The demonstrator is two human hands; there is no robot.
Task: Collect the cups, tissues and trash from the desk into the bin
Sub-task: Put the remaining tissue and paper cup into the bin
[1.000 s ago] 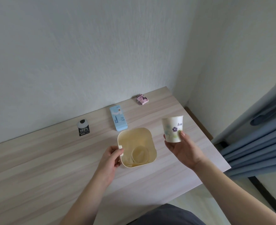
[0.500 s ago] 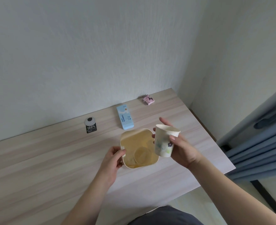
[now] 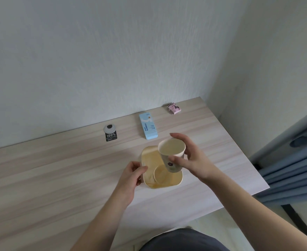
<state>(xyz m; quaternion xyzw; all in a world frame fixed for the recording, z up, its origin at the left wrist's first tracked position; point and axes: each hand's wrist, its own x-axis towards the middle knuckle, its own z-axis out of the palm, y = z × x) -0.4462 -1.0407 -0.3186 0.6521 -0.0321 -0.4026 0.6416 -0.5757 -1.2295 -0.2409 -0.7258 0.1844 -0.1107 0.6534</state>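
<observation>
- Head view: the right hand (image 3: 194, 160) grips a flowered paper cup (image 3: 170, 154) by its side wall, tilted, over the open cream bin (image 3: 174, 182) on the counter (image 3: 58, 178).
- 1 cup (image 3: 161, 174) already lies inside the bin.
- The left hand (image 3: 132, 173) is closed on the bin's left rim, steadying it.
- To finish well, I judge: lower the cup past the rim before releasing, ideally nesting it in the other, and keep the bin braced.
- Left to collect: a blue carton (image 3: 148, 128), a pink packet (image 3: 174, 109) and a black pouch (image 3: 110, 133), all well apart near the wall.
</observation>
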